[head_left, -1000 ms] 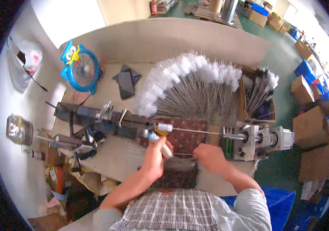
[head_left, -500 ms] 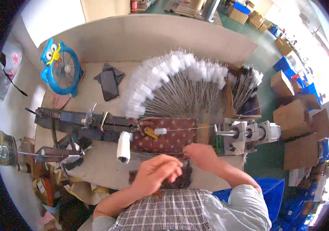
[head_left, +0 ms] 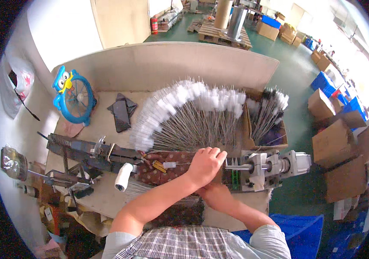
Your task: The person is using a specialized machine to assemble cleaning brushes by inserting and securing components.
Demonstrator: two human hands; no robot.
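A small brush with a white bristle head (head_left: 170,165) and a thin twisted wire stem lies over a brown dotted cloth (head_left: 150,175). My left hand (head_left: 207,166) is closed over the stem, left of the machine's metal spindle (head_left: 238,167). Under my left wrist, nearer to me, is my right hand (head_left: 216,196); its fingers are mostly hidden. A yellow-handled tool (head_left: 159,166) rests on the cloth beside the bristle head. Behind the hands, many similar white brushes (head_left: 184,93) fan out, stems toward me.
The motor-driven machine (head_left: 275,166) stands at the right, a dark metal fixture (head_left: 81,149) at the left. A white roll (head_left: 124,177) sits by the cloth. Farther back are a phone (head_left: 121,116), a blue cartoon wheel (head_left: 76,99) and a cardboard box (head_left: 264,140) of brushes.
My left hand has moved up and right from near my body onto the brush's stem. My right hand has shifted slightly nearer to me, under the left wrist. The view has tilted upward.
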